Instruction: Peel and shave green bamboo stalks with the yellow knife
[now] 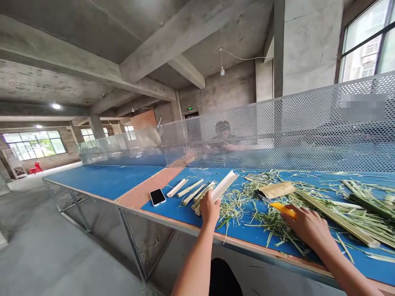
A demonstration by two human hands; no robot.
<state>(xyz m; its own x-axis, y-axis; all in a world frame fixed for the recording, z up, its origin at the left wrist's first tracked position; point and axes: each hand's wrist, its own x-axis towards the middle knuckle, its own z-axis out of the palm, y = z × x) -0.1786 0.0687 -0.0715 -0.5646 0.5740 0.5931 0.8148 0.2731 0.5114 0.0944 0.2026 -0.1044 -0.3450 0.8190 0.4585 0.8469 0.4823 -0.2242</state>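
My left hand (210, 209) is closed around the lower end of a pale, trough-shaped piece of split stalk (224, 186), which slants up and away over the table. In my right hand (308, 226) is a yellow utility knife (284, 210), lying low over the table. Its dark tip points left, beside a curved tan piece of stalk husk (276, 190). Green and pale shavings (239, 202) lie scattered between my hands. Left of my left hand, several pale stalk pieces (193, 193) rest side by side, some partly hidden by the hand.
A white-edged phone (157, 197) lies at the left near the table's front edge. A long stalk (338, 220) and a green bundle (370, 201) are at the right. A perforated metal screen (296, 135) runs along the back, with a person (222, 130) behind it.
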